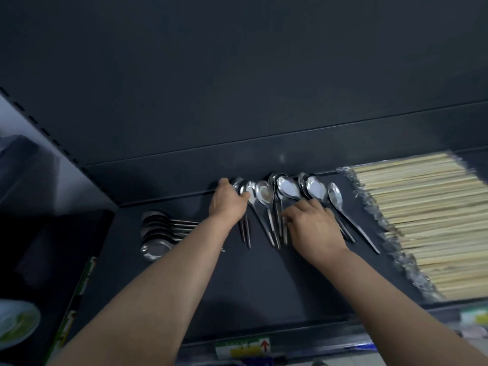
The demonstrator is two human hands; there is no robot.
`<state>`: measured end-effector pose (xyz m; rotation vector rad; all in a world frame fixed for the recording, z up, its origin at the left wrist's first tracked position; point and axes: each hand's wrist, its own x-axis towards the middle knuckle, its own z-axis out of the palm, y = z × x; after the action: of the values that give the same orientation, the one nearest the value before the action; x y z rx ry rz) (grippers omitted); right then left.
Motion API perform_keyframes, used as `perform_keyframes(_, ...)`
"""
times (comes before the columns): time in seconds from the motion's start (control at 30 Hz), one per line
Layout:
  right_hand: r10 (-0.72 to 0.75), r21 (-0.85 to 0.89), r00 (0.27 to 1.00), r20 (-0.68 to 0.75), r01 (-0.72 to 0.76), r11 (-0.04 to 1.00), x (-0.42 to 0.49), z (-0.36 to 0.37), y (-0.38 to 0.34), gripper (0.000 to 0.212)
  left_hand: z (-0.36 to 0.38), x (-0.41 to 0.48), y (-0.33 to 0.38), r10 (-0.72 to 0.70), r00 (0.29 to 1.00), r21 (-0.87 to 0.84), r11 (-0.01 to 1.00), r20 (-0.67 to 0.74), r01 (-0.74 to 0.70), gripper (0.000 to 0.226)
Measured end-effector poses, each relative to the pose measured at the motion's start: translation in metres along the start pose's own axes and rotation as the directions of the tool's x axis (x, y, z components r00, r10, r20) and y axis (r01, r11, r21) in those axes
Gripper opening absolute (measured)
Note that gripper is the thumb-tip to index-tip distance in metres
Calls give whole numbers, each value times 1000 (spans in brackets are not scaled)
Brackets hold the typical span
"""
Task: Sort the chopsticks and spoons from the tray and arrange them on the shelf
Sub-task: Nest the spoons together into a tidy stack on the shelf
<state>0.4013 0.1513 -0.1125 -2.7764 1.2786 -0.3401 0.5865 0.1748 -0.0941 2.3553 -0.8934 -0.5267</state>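
On the dark shelf (264, 281) lies a row of steel spoons (287, 190), bowls toward the back wall, handles toward me. My left hand (227, 200) grips the leftmost spoons (244, 187) of the row, thumb over a bowl. Over the handles in the middle of the row my right hand (314, 228) rests, fingers curled on them. A single spoon (336, 198) lies at the right end. Another stack of spoons (158, 233) lies sideways at the left. Pale wooden chopsticks (427, 217) in clear wrap fill the shelf's right side.
The shelf's back wall (237, 101) rises right behind the spoon bowls. A shelf upright with slots (39, 128) stands at the left. A white and green dish (15, 323) shows at the lower left. A price label (243, 348) sits on the shelf's front edge.
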Motion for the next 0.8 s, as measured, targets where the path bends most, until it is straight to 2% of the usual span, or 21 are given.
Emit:
perform_keyframes(0.1,-13,38,998,68,11,999,0,1,7,32,8,4,5,-52,999,-25,998,-8,52,54)
perform_keyframes(0.2,-15,94,996,83,7,996,-3,2,15,33,14,6,8,-16,1000,80,997,5,15,25)
perform_keyframes(0.33,11,139,995,97,-25,990,-3,1,20,33,20,5,11,4,1000,85,996,12,-5,34)
perform_keyframes(0.47,36,251,997,73,-53,966,2,-8,17,30,13,0,17,37,999,115,993,-30,-33,31)
perform_keyframes(0.57,62,387,995,73,-86,918,6,-17,9,26,8,-6,19,53,998,-44,998,-40,-55,24)
perform_keyframes(0.63,98,546,990,105,-140,826,8,-23,1,26,6,-14,23,42,998,-294,955,50,-26,16)
perform_keyframes(0.7,127,722,957,262,-282,632,11,-26,-8,26,6,-25,32,32,978,-480,875,207,73,11)
perform_keyframes(0.77,126,822,904,408,-424,379,11,-21,-13,21,7,-32,38,46,959,-549,827,280,120,13)
perform_keyframes(0.8,160,831,893,420,-449,327,11,-18,-12,20,8,-32,37,48,964,-556,824,260,108,14)
